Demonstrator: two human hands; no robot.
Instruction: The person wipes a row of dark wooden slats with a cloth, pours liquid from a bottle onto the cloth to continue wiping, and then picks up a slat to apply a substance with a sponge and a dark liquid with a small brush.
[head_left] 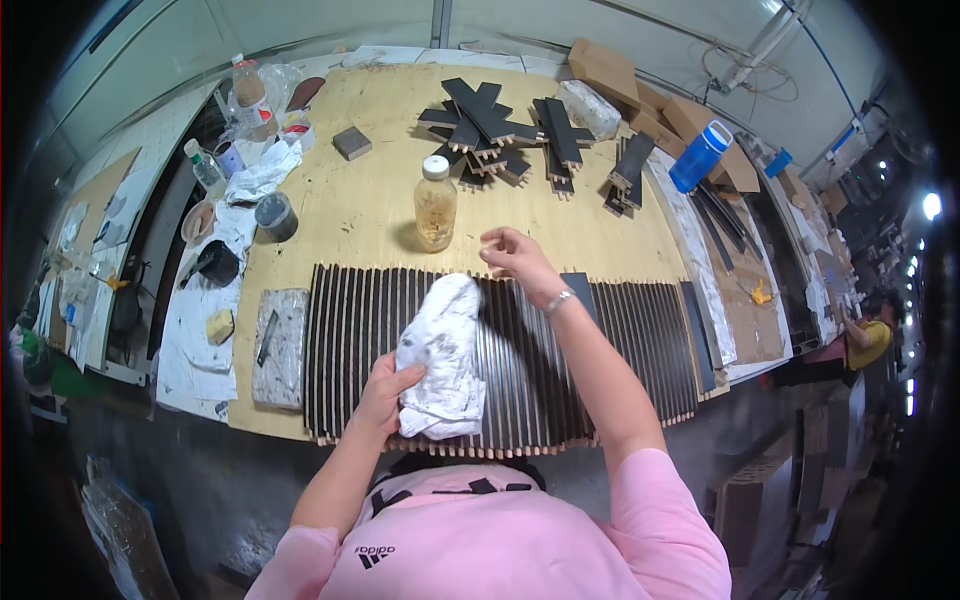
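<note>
My left hand [379, 398] is closed round a white cloth [440, 365] with dark stains, its thumb lying on top. The bundled cloth rests over a row of narrow dark wooden strips [355, 350] with pale tips, laid side by side along the near edge of the table. Just beyond the strips, my right hand [518, 260] hovers with bent fingers slightly apart and nothing visible in them. To its left and apart from it stands an upright clear plastic bottle [436, 212] with a white cap and a yellowish, cloudy inside.
Several dark wooden pieces [480, 115] lie piled at the back of the table [375, 200]. A small dark block [351, 143] is left of them. Black cups [216, 262] and a yellow sponge [220, 326] sit at left. At right is a blue bottle [702, 157] near cardboard boxes [606, 72].
</note>
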